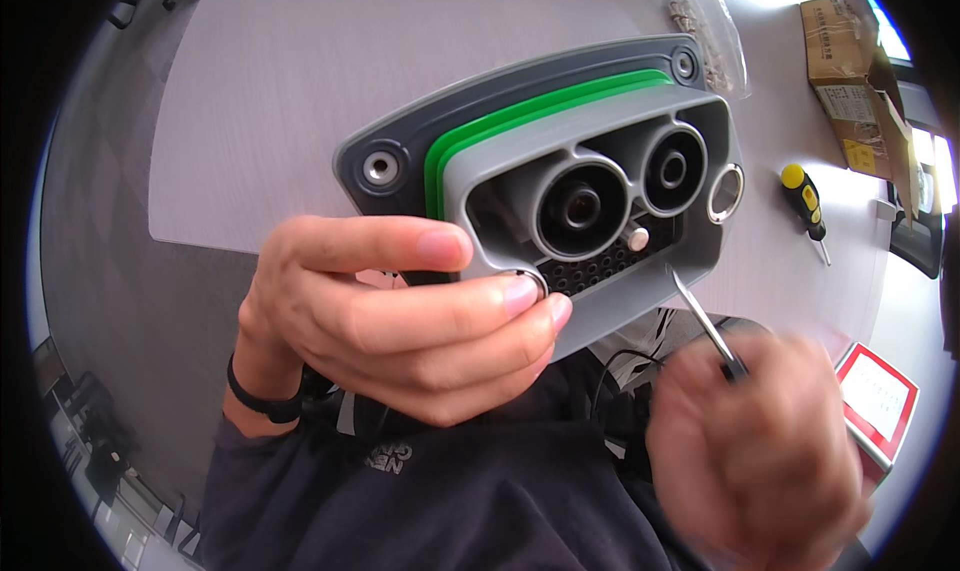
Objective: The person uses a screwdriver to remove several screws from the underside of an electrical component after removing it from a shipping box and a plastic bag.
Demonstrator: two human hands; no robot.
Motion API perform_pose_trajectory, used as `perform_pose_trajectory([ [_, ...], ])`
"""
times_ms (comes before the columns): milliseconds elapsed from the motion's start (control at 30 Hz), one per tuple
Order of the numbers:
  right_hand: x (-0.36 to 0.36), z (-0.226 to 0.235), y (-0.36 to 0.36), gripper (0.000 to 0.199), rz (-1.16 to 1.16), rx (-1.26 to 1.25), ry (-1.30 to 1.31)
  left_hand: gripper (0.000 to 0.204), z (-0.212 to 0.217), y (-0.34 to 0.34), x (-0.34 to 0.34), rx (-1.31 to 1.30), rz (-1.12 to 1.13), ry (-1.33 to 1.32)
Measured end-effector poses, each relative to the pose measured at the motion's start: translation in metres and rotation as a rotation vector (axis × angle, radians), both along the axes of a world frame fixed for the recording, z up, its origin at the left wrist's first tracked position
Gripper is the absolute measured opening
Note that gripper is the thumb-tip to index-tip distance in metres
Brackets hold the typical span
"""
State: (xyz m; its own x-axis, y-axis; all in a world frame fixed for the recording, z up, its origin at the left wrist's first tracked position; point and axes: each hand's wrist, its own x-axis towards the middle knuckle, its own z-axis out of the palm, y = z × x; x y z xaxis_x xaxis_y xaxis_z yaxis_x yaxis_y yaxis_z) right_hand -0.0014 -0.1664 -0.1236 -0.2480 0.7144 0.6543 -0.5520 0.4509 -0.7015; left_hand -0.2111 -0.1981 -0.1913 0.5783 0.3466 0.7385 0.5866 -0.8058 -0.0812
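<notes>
My left hand [400, 316] grips the lower left edge of a grey plastic connector housing [560, 171], held up close to the camera. The housing has a dark grey flange, a green seal band, two large round sockets and a field of small pin holes. My right hand [755, 441], blurred, holds a thin metal screwdriver [700, 316]. Its tip touches the housing's lower right edge, next to a small silver screw head [637, 238].
A pale table top [300, 101] lies behind. On it are a yellow and black screwdriver [805, 203], a clear bag of small parts [700, 26], a cardboard box [850, 61] at the far right and a red-edged card [880, 396].
</notes>
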Motion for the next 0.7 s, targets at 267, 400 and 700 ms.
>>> perform_pose_trajectory([
  [267,0.032,0.023,0.007,0.03,-0.308,0.039,0.225,0.028,0.014,0.021,0.01,-0.025,0.243,-0.251],
  [400,0.046,0.03,-0.002,0.031,-0.27,-0.001,0.234,0.061,0.016,0.014,-0.001,-0.322,0.19,-0.692],
  [700,0.049,0.025,-0.003,0.029,-0.242,-0.108,0.257,0.054,0.026,-0.013,0.005,-1.107,-0.154,-1.613],
])
